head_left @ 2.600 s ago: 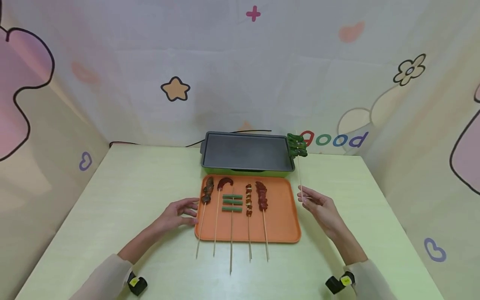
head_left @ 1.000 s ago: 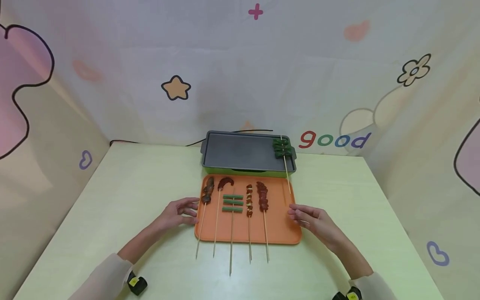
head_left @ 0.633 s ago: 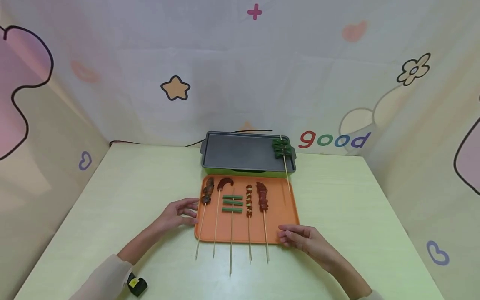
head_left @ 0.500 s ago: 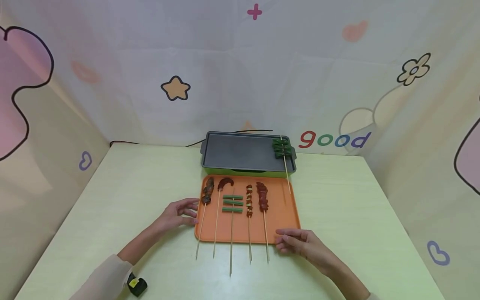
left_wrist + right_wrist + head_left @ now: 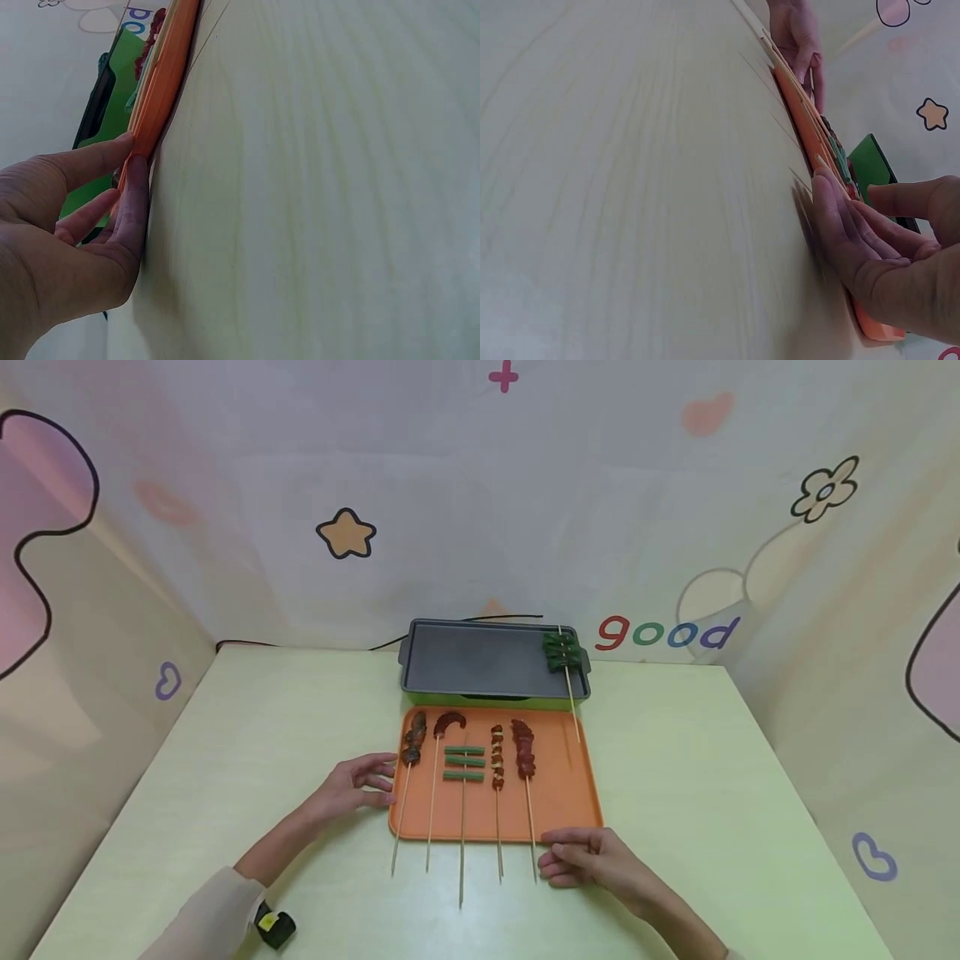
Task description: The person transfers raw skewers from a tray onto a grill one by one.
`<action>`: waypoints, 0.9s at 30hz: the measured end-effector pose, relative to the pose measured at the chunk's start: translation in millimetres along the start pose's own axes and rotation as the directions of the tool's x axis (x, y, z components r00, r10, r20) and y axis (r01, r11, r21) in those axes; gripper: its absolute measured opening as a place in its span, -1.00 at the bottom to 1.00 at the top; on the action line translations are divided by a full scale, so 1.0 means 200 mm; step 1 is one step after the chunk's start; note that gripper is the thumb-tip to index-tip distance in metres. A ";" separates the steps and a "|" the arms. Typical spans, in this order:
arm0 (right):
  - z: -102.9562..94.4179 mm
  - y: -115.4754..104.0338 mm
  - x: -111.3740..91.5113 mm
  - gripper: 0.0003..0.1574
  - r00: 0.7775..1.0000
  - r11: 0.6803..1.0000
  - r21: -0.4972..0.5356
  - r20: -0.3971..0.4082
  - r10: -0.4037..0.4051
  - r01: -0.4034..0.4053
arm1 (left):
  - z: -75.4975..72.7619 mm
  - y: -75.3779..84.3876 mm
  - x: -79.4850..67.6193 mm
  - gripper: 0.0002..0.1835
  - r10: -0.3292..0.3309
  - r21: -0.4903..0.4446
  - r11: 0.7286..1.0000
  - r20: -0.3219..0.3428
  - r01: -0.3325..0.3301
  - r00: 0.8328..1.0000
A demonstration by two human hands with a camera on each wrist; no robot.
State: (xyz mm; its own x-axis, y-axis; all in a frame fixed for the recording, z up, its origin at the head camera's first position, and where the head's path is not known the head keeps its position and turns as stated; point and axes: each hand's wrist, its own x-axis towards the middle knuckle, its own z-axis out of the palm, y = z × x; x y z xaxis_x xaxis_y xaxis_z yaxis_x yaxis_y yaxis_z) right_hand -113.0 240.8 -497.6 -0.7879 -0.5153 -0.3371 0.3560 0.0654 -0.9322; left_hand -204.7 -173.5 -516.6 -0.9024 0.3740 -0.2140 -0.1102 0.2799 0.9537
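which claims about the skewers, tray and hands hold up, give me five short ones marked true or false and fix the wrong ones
1. The green leafy skewer lies at the right end of the griddle. True.
2. The left hand touches the left edge of the orange tray. True.
3. Four skewers lie on the orange tray. False: five do.
4. The skewer with three green pieces is the middle one on the orange tray. True.
5. The right hand holds the green leafy skewer. False: the right hand is down beside the stick of the dark red skewer, at the orange tray's near edge.
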 end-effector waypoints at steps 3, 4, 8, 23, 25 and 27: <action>0.02 0.00 0.01 -0.41 1.000 1.000 0.019 -0.006 0.005 -0.005 | 0.00 0.00 0.00 -0.27 -0.005 -0.001 1.000 -0.002 0.005 1.000; 0.02 0.01 0.01 -0.41 1.000 1.000 0.025 -0.006 0.006 -0.005 | 0.00 0.01 0.00 -0.27 -0.006 -0.001 1.000 -0.003 0.006 1.000; 0.05 0.02 0.01 -0.41 1.000 0.998 0.056 -0.007 0.017 -0.016 | 0.00 0.01 0.00 -0.27 -0.008 0.001 1.000 -0.006 0.008 1.000; 0.08 0.04 0.02 -0.27 0.998 0.997 0.079 -0.064 0.003 0.002 | 0.01 0.01 0.00 -0.27 0.012 0.006 1.000 -0.013 -0.012 1.000; 0.08 0.04 0.03 -0.27 0.998 0.997 0.079 -0.060 -0.006 0.011 | 0.01 0.01 0.00 -0.28 0.012 0.005 1.000 -0.013 -0.012 1.000; 0.09 0.04 0.03 -0.27 0.998 0.997 0.081 -0.054 -0.016 0.020 | 0.01 0.00 0.00 -0.28 0.014 0.009 1.000 -0.011 -0.014 1.000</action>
State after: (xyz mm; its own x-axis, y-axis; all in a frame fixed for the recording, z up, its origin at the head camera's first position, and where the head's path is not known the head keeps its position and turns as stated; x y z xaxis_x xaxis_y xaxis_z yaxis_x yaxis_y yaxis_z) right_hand -105.8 223.7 -504.8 -0.8194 -0.4692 -0.3292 0.3796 -0.0138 -0.9251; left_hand -204.2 -171.7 -516.6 -0.9083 0.3683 -0.1984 -0.0938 0.2827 0.9546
